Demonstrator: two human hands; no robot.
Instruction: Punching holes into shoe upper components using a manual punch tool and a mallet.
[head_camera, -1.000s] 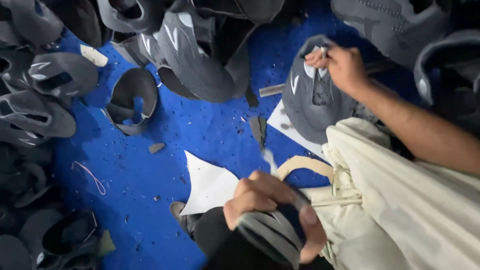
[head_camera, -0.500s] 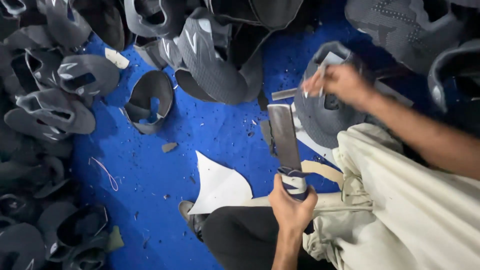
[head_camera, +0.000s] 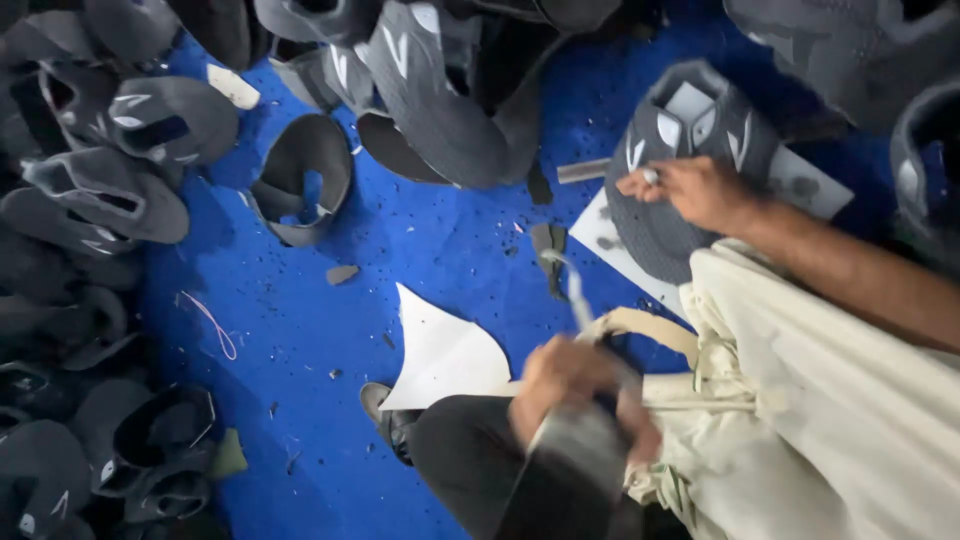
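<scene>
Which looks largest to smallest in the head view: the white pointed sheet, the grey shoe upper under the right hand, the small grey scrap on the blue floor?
1. Grey shoe upper under the right hand.
2. White pointed sheet.
3. Small grey scrap, clearly the smallest.
The sheet lies nearer the camera, so the first two are less certain.

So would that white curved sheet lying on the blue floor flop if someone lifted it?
Probably. The white curved paper-like sheet looks thin and lies flat on the blue floor, so it would likely bend and weigh little. Its pointed tips may crease easily, and a light push should slide it.
</scene>
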